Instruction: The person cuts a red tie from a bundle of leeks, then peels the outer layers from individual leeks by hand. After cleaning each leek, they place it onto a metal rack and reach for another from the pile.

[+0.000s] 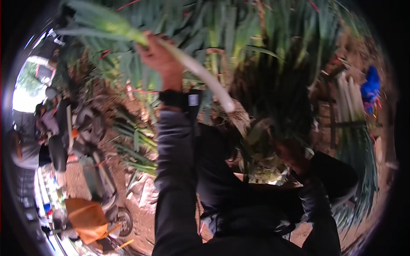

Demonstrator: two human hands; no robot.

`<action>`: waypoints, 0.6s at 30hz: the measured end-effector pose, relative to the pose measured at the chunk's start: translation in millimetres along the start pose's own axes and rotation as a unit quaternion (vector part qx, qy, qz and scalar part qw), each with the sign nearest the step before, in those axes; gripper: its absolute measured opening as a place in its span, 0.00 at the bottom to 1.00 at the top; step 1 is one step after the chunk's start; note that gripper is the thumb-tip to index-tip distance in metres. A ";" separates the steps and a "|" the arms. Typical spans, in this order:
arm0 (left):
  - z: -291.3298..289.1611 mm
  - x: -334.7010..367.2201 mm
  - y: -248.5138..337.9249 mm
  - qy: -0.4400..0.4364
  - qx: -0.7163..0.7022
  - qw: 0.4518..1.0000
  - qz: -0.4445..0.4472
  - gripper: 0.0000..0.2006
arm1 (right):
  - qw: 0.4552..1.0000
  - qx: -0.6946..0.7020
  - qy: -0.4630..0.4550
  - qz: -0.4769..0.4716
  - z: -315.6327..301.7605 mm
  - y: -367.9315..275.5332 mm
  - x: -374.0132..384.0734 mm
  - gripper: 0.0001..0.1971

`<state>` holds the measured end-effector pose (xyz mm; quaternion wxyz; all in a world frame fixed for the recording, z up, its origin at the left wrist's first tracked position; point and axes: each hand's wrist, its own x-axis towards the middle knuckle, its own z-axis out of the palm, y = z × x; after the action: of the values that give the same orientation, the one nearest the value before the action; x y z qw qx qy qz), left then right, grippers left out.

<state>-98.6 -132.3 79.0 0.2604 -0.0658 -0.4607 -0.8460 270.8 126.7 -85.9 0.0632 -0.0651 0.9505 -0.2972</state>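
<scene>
My left hand (161, 62), wearing a dark wristband, is closed around a long leek (209, 81) at the upper left. Its green leaves point to the far left, and its white shank slants down towards the middle. My right hand (292, 155) is low in the shade right of centre, near loose pale leaves (258, 141). Shadow and blur hide its fingers, and I cannot make out anything in them. Beyond both hands lies a thick spread of green leeks (239, 34), some tied with red string.
A few leeks (136, 141) lie on the ground left of my left forearm. At the right is a bundle of leeks (352, 98) beside a blue bag (370, 87). Parked motorbikes (92, 162) and an orange cover (87, 219) are at the left.
</scene>
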 end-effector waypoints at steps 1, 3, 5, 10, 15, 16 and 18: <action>11.5 -6.6 -0.5 -0.012 -0.043 0.999 -0.010 0.15 | 0.998 -0.066 -0.003 0.023 -13.8 0.5 -3.0 0.17; 19.7 -16.1 -6.2 -0.024 -0.088 0.994 -0.053 0.14 | 0.987 -0.114 0.110 -0.005 -24.7 -1.4 17.6 0.20; 12.8 -16.2 -9.6 -0.050 -0.135 0.983 -0.112 0.15 | 0.975 -0.032 0.219 -0.008 -62.3 -27.5 49.5 0.22; -11.7 0.1 -26.7 -0.117 -0.286 0.922 -0.233 0.19 | 0.921 0.388 0.035 -0.014 -114.8 -83.0 95.1 0.21; -9.5 -2.6 -31.3 -0.100 -0.241 0.927 -0.268 0.21 | 0.871 0.466 0.022 -0.152 -77.9 -65.7 95.9 0.16; -9.8 -4.4 -34.1 -0.097 -0.212 0.933 -0.274 0.21 | 0.810 0.550 0.072 -0.193 -69.5 -66.9 92.0 0.16; -3.7 -12.4 -38.5 0.005 -0.095 0.968 -0.232 0.18 | 0.879 0.449 0.134 -0.091 -68.7 -98.0 79.1 0.07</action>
<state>-106.9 -113.7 43.8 0.0521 0.0231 -0.3798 -0.9233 190.6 72.4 19.9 -0.0697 -0.0756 0.7043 -0.7024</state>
